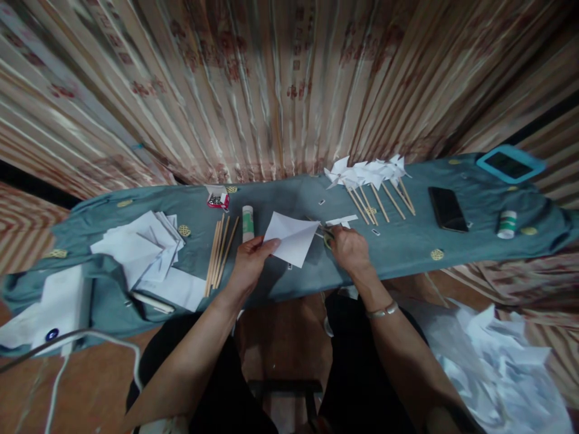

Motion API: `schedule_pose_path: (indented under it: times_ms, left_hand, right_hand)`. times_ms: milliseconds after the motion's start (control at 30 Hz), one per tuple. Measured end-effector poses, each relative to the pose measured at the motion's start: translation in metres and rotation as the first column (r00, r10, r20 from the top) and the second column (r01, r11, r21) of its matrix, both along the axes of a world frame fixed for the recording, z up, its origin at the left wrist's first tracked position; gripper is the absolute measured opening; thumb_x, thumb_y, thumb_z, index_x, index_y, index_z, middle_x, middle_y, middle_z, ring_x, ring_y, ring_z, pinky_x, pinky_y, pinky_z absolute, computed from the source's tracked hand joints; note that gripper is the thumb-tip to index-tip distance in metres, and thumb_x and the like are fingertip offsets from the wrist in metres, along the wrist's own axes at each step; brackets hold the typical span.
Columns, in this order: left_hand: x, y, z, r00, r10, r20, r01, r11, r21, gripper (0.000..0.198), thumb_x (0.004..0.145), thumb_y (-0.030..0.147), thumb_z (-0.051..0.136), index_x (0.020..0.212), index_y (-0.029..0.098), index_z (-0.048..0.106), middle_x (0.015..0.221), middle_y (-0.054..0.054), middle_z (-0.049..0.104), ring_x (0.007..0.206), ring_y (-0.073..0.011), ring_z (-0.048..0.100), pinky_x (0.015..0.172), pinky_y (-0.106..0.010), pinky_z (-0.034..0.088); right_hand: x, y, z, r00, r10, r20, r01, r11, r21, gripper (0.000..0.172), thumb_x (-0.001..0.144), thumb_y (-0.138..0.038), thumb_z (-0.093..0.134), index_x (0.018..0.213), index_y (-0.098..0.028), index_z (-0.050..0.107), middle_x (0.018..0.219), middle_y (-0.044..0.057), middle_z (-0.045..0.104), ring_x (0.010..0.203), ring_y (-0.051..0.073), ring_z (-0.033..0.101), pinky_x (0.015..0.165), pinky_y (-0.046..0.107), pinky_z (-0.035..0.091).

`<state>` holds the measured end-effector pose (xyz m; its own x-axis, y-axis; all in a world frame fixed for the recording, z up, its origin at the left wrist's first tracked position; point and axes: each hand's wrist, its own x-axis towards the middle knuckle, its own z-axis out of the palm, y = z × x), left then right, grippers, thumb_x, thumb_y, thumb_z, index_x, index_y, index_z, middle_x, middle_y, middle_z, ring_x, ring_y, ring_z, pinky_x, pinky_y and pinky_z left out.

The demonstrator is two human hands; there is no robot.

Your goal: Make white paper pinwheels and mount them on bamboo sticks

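A white sheet of paper [292,238] is pinched at its left edge by my left hand [254,258], held just above the cloth-covered table. Closed around a pair of scissors [328,236] is my right hand [350,244], with the blades at the paper's right corner. Whether the blades are cutting into it I cannot tell. Narrow white paper strips [342,220] lie just beyond my right hand. Left of my left hand are several wooden sticks [219,250] and a green-and-white glue stick [248,223].
Paper pinwheels [366,173] on sticks lie at the back right. Further right are a phone [447,208], a blue-framed tablet [511,164] and another glue stick [507,224]. Paper sheets [136,241], a red box of pins [218,198] and a white device [66,304] are left. Paper fills a bag [493,361].
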<state>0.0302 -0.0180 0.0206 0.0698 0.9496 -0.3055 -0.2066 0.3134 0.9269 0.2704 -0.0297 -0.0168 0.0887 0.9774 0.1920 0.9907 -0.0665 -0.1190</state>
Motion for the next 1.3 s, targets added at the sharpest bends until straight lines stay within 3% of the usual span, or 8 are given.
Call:
schedule_pose_path:
  times_ms: [267,433,533,633,733,833,1033,1300]
  left_hand:
    - [-0.009,0.002,0.011,0.996,0.076,0.048,-0.077,0.997,0.009,0.038,0.049,0.041,0.090,0.070,0.015,0.072,0.067,-0.002,0.069,0.062,-0.0142,0.061,0.062,-0.026,0.047]
    - [-0.013,0.006,0.011,0.992,0.117,0.045,-0.118,0.993,0.026,0.034,0.053,0.037,0.089,0.075,0.015,0.075,0.069,-0.004,0.072,0.061,-0.0154,0.063,0.062,-0.026,0.049]
    - [-0.014,0.008,0.011,0.989,0.134,0.060,-0.137,0.990,0.040,0.034,0.053,0.036,0.090,0.077,0.016,0.076,0.071,-0.004,0.074,0.062,-0.0158,0.065,0.062,-0.026,0.051]
    - [-0.015,0.010,0.012,0.984,0.164,0.065,-0.168,0.984,0.056,0.037,0.051,0.037,0.092,0.077,0.016,0.076,0.072,-0.003,0.075,0.063,-0.0159,0.066,0.060,-0.025,0.052]
    - [-0.017,0.012,0.015,0.977,0.202,0.066,-0.206,0.976,0.072,0.041,0.049,0.038,0.093,0.079,0.016,0.077,0.073,-0.003,0.076,0.065,-0.0160,0.068,0.063,-0.025,0.054]
    - [-0.017,0.013,0.016,0.975,0.212,0.068,-0.217,0.973,0.078,0.044,0.048,0.039,0.094,0.080,0.015,0.076,0.071,-0.003,0.075,0.067,-0.0175,0.070,0.065,-0.026,0.055]
    - [-0.020,0.014,0.013,0.978,0.197,0.069,-0.203,0.975,0.096,0.043,0.054,0.040,0.092,0.084,0.014,0.076,0.073,-0.004,0.075,0.066,-0.0179,0.070,0.064,-0.028,0.054]
    - [-0.027,0.018,0.007,0.982,0.187,0.007,-0.185,0.966,0.180,0.032,0.065,0.039,0.086,0.084,0.016,0.077,0.077,-0.003,0.076,0.067,-0.0131,0.066,0.063,-0.023,0.050]
  right_hand:
    - [-0.014,-0.010,0.026,0.996,-0.085,-0.004,0.083,0.988,-0.130,0.029,0.091,-0.019,0.053,0.114,-0.010,0.067,0.087,0.017,0.076,0.082,0.030,0.073,0.072,0.036,0.051]
    - [-0.023,-0.016,0.031,0.932,-0.107,-0.345,0.078,0.992,-0.098,0.029,0.087,-0.022,0.061,0.115,-0.015,0.067,0.098,0.012,0.078,0.087,0.026,0.074,0.078,0.033,0.053]
    - [-0.026,-0.012,0.023,0.726,-0.117,-0.677,0.073,0.993,-0.094,0.020,0.080,-0.028,0.069,0.099,-0.020,0.070,0.088,0.005,0.077,0.081,0.021,0.074,0.078,0.032,0.054]
    - [-0.030,-0.009,0.016,0.364,-0.136,-0.921,0.056,0.991,-0.125,0.028,0.068,-0.033,0.079,0.090,-0.020,0.069,0.081,0.003,0.075,0.077,0.019,0.072,0.074,0.031,0.055]
    - [-0.038,-0.010,0.015,0.028,-0.135,-0.990,-0.045,0.990,-0.136,0.044,0.059,-0.039,0.087,0.094,-0.020,0.070,0.080,0.002,0.075,0.075,0.018,0.071,0.073,0.030,0.055]
    - [-0.048,-0.013,0.019,-0.150,-0.156,-0.976,-0.128,0.982,-0.137,0.052,0.058,-0.046,0.089,0.099,-0.021,0.070,0.079,0.001,0.075,0.072,0.016,0.070,0.071,0.029,0.053]
    - [-0.060,-0.021,0.028,-0.138,-0.202,-0.969,-0.226,0.959,-0.168,0.057,0.066,-0.064,0.080,0.100,-0.018,0.074,0.072,0.001,0.072,0.064,0.012,0.062,0.060,0.025,0.047]
    - [-0.059,-0.044,0.035,-0.182,-0.162,-0.970,-0.362,0.928,-0.087,0.057,0.073,-0.060,0.078,0.112,-0.018,0.074,0.080,0.005,0.072,0.067,0.015,0.061,0.067,0.031,0.052]
